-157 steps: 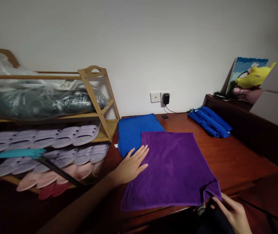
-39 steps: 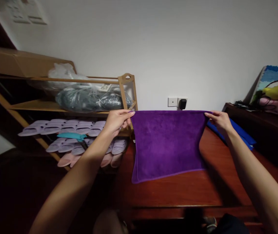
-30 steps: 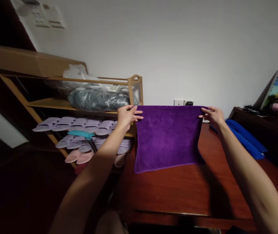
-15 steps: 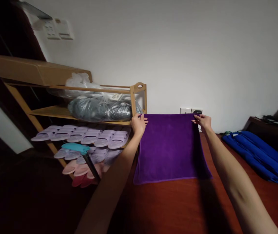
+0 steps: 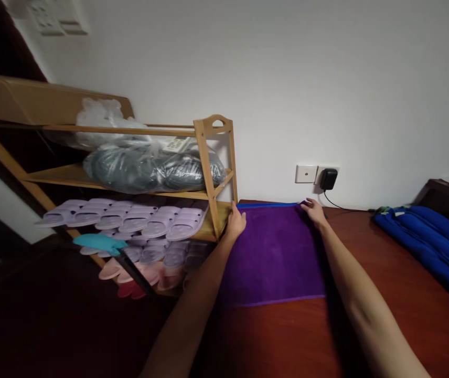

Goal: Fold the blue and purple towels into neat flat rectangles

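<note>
A purple cloth [image 5: 275, 252] lies spread at the left part of a reddish-brown wooden table [image 5: 279, 341]. Along its far edge shows a thin strip of blue cloth [image 5: 274, 205]. My left hand [image 5: 237, 223] is closed at the far left corner of the purple cloth, beside the rack post; its fingertips are partly hidden. At the far right corner, my right hand [image 5: 314, 212] pinches the same cloth between thumb and fingers.
Folded blue cloths [image 5: 429, 247] lie at the table's right. A wooden rack [image 5: 204, 173] on the left bears lilac slippers [image 5: 185, 223] and a plastic-wrapped bundle [image 5: 149, 168]. Before it stands a turquoise-topped handle [image 5: 100, 242]. A black plug-in adapter [image 5: 329, 179] sits in the wall socket.
Both hands have lowered the purple cloth from a raised, hanging position onto the table. The blue strip and the wall sockets behind it are now in sight. The view has shifted slightly right.
</note>
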Demonstrator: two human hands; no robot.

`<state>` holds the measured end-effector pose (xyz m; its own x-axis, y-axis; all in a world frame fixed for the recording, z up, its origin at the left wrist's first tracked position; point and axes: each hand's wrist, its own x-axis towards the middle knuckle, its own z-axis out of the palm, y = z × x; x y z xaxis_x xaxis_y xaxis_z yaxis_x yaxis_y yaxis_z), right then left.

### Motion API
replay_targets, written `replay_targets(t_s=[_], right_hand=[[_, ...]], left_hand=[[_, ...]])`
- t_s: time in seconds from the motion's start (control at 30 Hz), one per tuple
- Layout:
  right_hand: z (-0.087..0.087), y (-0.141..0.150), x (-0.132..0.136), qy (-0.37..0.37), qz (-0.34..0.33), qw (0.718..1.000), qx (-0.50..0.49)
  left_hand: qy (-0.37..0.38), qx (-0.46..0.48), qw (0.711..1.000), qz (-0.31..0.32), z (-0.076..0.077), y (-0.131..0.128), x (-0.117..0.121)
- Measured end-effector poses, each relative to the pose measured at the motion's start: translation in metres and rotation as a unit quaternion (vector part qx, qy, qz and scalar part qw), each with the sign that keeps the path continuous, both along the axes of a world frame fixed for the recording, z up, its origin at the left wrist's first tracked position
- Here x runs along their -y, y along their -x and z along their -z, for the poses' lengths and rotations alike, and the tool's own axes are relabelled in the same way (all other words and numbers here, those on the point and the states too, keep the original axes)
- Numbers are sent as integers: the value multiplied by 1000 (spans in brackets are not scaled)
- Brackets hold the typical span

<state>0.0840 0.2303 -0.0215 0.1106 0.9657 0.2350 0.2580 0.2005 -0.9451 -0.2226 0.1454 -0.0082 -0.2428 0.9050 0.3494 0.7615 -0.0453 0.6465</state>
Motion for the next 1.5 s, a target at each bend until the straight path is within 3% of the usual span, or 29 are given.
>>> replay_targets(t_s=[0.17, 0.3, 0.5, 0.67, 0.73, 0.87, 1.13, 1.5], right_hand=[[19, 15, 8, 11, -68, 969, 236], [21, 23, 13, 36, -76, 925, 370], [1, 30, 47, 13, -48, 883, 466], [4, 25, 94, 3, -131, 849, 512], [8, 23, 104, 16, -125, 841, 527], [9, 25, 107, 44, -100, 835, 539], [8, 36, 96, 65, -71, 839, 536], [7, 38, 104, 42, -71, 854, 514]], left_hand=[[91, -156, 982, 59, 19, -3, 5], [134, -224, 963, 67, 18, 0, 5], [67, -283, 957, 23, -6, -19, 43], [190, -265, 944, 50, -3, -34, 81], [192, -271, 941, 65, 4, -33, 85], [170, -281, 941, 83, 10, -26, 74], [175, -272, 939, 121, 7, -13, 46], [155, -273, 942, 118, 11, -7, 41]])
